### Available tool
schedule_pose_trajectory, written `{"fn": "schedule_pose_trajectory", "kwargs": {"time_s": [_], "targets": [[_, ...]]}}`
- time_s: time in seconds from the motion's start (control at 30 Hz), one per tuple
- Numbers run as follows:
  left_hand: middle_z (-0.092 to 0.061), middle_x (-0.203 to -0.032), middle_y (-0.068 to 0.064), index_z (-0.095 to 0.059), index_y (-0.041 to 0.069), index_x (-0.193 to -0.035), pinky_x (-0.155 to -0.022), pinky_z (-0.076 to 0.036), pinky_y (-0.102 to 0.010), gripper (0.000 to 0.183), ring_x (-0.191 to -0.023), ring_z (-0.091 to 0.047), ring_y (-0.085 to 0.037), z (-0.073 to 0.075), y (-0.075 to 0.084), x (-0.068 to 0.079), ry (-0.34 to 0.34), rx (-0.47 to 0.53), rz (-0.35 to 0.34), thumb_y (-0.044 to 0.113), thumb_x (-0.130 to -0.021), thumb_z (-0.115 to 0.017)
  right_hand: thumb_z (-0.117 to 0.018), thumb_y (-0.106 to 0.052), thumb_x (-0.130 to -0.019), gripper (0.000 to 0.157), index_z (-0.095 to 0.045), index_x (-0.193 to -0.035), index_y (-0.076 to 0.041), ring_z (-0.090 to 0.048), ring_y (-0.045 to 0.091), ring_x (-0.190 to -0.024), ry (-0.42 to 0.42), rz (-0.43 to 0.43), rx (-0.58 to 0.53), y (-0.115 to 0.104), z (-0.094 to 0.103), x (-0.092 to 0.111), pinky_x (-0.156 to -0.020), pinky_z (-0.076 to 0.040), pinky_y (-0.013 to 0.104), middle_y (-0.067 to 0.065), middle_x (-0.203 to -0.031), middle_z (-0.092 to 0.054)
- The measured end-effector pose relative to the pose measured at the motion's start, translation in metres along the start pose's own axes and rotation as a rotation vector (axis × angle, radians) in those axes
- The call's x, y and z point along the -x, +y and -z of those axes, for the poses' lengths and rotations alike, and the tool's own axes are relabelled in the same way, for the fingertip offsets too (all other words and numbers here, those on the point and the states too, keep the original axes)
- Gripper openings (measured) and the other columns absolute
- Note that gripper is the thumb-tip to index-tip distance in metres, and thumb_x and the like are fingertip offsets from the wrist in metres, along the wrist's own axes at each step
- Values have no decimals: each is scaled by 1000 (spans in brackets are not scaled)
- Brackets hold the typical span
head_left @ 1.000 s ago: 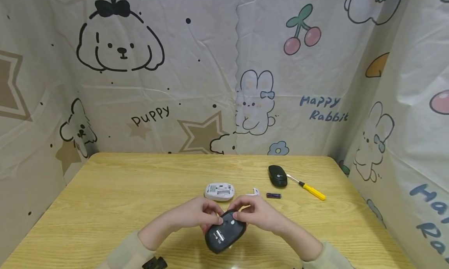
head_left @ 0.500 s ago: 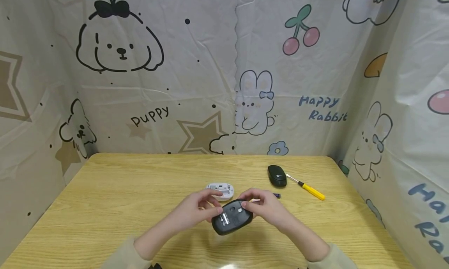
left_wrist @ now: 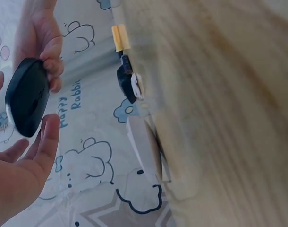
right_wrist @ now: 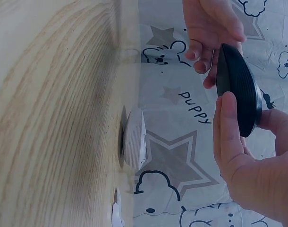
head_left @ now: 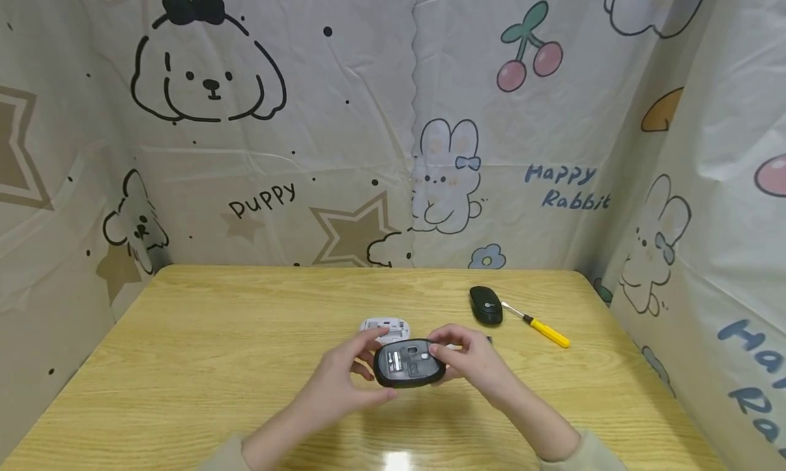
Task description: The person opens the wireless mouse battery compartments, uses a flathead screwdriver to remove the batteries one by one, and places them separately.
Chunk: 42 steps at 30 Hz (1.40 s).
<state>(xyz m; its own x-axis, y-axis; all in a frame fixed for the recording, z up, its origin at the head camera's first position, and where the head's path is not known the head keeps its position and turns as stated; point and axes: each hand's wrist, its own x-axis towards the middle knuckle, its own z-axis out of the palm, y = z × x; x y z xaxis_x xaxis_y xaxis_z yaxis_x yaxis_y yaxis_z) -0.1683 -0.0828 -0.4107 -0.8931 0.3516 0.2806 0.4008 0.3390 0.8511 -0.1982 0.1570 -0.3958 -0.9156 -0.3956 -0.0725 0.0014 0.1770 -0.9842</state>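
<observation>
My right hand (head_left: 469, 358) pinches the right end of a black computer mouse (head_left: 402, 372), thumb on its underside, which faces up with a label showing. In the right wrist view its fingers lie along the curved top of the mouse. My left hand (head_left: 344, 372) is spread around the other end, thumb and fingers parted; in the right wrist view a gap shows between the left hand (right_wrist: 212, 35) and the mouse. Behind them on the table lies a white mouse (head_left: 387, 326), underside up with its battery bay exposed, partly covered by the left fingers.
A second black mouse (head_left: 486, 306) sits at the back right of the wooden table (head_left: 245, 334). Beside it lies a screwdriver (head_left: 546, 330) with a yellow handle. A small white cover (right_wrist: 117, 213) lies near the white mouse. A printed curtain (head_left: 344, 116) encloses the back and sides.
The held mouse has moved up and to the right and turned from slanted to nearly level. My left thumb has come off it and the left fingers have spread; the right hand keeps its grip.
</observation>
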Motion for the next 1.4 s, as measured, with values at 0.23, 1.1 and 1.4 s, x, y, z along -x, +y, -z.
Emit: {"fn": "schedule_pose_trajectory", "kwargs": {"time_s": [0.23, 1.1, 1.4], "targets": [[-62, -99, 5, -49, 29, -132, -71, -55, -22, 75, -81, -58, -8, -7, -4, 2, 48, -41, -29, 29, -67, -86, -61, -13, -90, 33, -54, -113, 10, -66, 21, -79, 16, -12, -46, 0, -4, 2, -70, -58, 43, 18, -104, -54], [-67, -103, -1, -57, 15, -120, -70, -56, -25, 63, -78, -63, -8, -4, -7, 0, 14, 39, 93, 18, -64, -87, -64, -17, -90, 35, -50, -114, 4, -65, 22, -81, -49, -28, 11, 4, -13, -2, -64, -58, 42, 17, -108, -52], [-67, -101, -4, -57, 16, -119, -71, -57, -34, 60, -76, -62, -8, -6, -6, -1, -12, 8, 96, 18, -66, -86, -72, -23, -83, 46, -43, -113, -4, -61, 15, -74, -39, -85, 81, 6, -19, -4, -45, -43, 23, 12, -110, -50]]}}
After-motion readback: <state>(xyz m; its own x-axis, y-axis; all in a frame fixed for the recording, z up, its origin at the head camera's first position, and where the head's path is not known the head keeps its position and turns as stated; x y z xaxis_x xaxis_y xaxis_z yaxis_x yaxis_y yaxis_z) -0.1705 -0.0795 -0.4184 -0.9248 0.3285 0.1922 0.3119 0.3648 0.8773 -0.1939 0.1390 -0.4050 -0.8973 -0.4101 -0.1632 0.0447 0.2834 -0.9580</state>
